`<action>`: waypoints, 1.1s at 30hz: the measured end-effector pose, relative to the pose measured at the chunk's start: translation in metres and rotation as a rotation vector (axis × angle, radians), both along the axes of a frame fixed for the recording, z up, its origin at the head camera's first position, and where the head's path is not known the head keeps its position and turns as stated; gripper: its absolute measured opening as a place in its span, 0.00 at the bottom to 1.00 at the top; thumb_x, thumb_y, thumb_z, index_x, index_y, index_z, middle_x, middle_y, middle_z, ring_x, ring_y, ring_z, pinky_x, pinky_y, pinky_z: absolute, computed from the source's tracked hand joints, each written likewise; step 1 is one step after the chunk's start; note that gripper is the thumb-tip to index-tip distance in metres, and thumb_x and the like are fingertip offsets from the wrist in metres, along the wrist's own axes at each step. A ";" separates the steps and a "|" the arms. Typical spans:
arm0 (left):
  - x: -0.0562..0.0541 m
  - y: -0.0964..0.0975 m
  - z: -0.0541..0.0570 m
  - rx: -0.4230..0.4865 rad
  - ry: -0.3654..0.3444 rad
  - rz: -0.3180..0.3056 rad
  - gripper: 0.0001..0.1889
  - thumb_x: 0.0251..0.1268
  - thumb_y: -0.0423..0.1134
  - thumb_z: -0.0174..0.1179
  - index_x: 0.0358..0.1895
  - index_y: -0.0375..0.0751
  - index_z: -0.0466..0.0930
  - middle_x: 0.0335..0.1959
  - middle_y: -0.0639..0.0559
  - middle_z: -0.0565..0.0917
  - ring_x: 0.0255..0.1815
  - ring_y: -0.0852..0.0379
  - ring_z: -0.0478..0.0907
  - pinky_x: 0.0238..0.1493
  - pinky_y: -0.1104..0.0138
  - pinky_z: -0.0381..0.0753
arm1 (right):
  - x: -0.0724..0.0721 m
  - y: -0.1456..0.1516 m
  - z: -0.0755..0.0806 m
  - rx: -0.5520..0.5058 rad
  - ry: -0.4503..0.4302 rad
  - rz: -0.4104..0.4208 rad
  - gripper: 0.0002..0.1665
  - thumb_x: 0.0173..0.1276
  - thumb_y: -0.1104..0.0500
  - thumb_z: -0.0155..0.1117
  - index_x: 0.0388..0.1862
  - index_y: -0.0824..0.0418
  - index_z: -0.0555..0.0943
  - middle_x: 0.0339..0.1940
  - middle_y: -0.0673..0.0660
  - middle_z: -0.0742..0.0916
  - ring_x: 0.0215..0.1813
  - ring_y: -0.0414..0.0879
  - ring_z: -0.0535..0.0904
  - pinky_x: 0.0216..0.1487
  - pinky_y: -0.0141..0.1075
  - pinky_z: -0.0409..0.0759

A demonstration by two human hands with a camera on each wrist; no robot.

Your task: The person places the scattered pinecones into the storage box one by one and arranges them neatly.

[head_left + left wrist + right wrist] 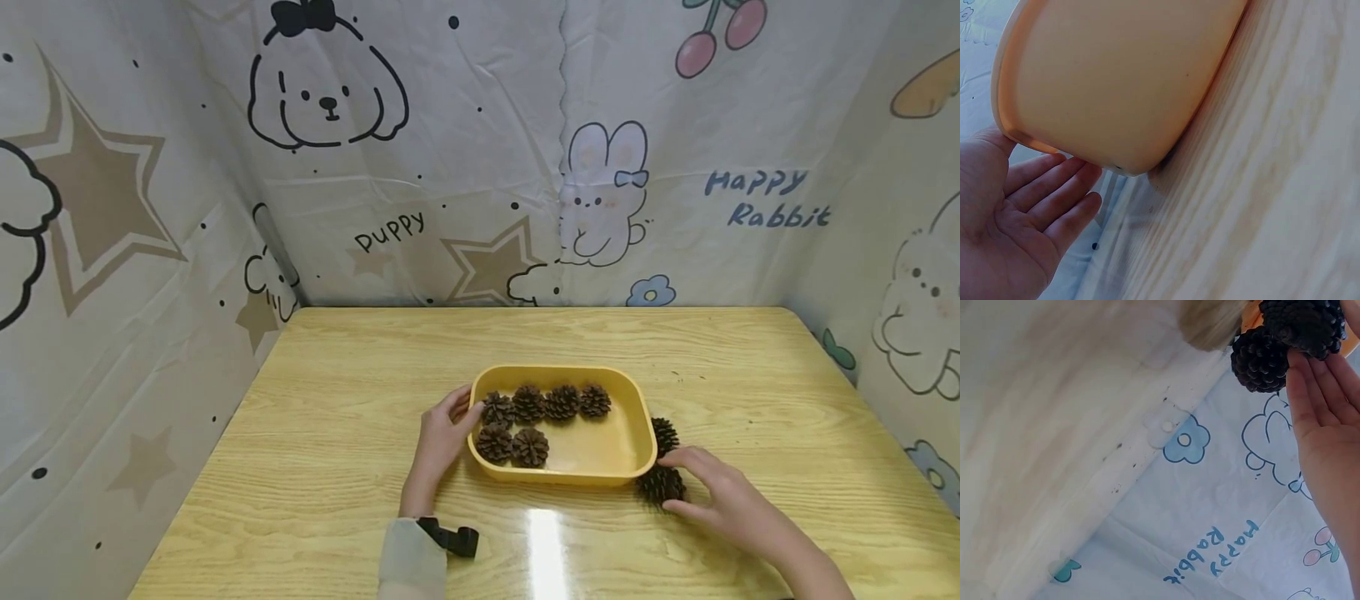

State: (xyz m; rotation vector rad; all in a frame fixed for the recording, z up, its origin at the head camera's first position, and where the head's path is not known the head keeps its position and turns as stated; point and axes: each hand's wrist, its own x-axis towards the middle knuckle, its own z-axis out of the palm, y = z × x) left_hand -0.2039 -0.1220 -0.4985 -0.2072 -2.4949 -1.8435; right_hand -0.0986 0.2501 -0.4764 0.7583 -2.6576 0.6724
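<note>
A yellow plastic tub (pixel 600 477) stands on the table with several brown pine cones (pixel 561 403) inside, grouped toward its left and back. My left hand (pixel 441 433) holds the tub's left end, thumb over the rim and fingers along the outer wall, as the left wrist view also shows. Outside the tub's right end lie two darker pine cones, a near one (pixel 660 485) and a far one (pixel 664 435). Around the near cone (pixel 1307 325) is my right hand (pixel 720 493), its thumb and fingertips on either side. The far cone (pixel 1260 359) sits just beyond those fingers.
The wood-grain table (pixel 337 392) reaches back to a patterned cloth (pixel 480 167), which also hangs at both sides. A black strap with a small block (pixel 457 540) is on the left wrist. Small dark specks (pixel 678 377) mark the tabletop behind the tub.
</note>
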 end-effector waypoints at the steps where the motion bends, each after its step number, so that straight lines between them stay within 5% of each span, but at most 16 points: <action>1: 0.000 0.000 0.000 0.003 -0.001 0.000 0.25 0.69 0.41 0.61 0.65 0.34 0.74 0.61 0.37 0.80 0.62 0.42 0.79 0.63 0.61 0.83 | 0.000 0.001 0.000 0.012 0.001 -0.004 0.32 0.45 0.59 0.82 0.51 0.54 0.80 0.47 0.47 0.84 0.48 0.39 0.82 0.43 0.36 0.89; 16: 0.000 0.000 0.000 -0.013 0.000 0.003 0.25 0.69 0.42 0.61 0.65 0.35 0.73 0.61 0.37 0.80 0.62 0.42 0.79 0.63 0.62 0.83 | 0.003 0.002 0.001 0.081 0.000 -0.028 0.32 0.46 0.56 0.81 0.52 0.59 0.81 0.48 0.47 0.83 0.48 0.43 0.82 0.46 0.37 0.89; 23: -0.001 0.000 -0.001 -0.028 -0.004 0.003 0.25 0.69 0.43 0.61 0.66 0.36 0.73 0.61 0.38 0.80 0.62 0.42 0.79 0.63 0.61 0.83 | -0.001 0.008 -0.004 -0.004 0.096 -0.014 0.35 0.38 0.62 0.84 0.49 0.58 0.82 0.45 0.47 0.84 0.47 0.37 0.80 0.56 0.06 0.68; 29: 0.000 -0.001 -0.003 -0.050 0.081 -0.002 0.28 0.70 0.49 0.59 0.64 0.33 0.74 0.59 0.34 0.81 0.59 0.41 0.80 0.59 0.63 0.86 | 0.001 0.010 -0.002 -0.053 0.096 -0.047 0.35 0.38 0.63 0.84 0.50 0.57 0.82 0.47 0.50 0.85 0.53 0.28 0.77 0.60 0.05 0.64; 33: -0.001 0.000 -0.004 -0.034 0.035 0.002 0.26 0.70 0.45 0.60 0.65 0.34 0.74 0.60 0.36 0.81 0.60 0.41 0.80 0.61 0.61 0.84 | 0.002 0.012 0.000 -0.085 0.084 -0.062 0.35 0.39 0.63 0.83 0.51 0.57 0.82 0.47 0.50 0.85 0.55 0.21 0.73 0.60 0.04 0.62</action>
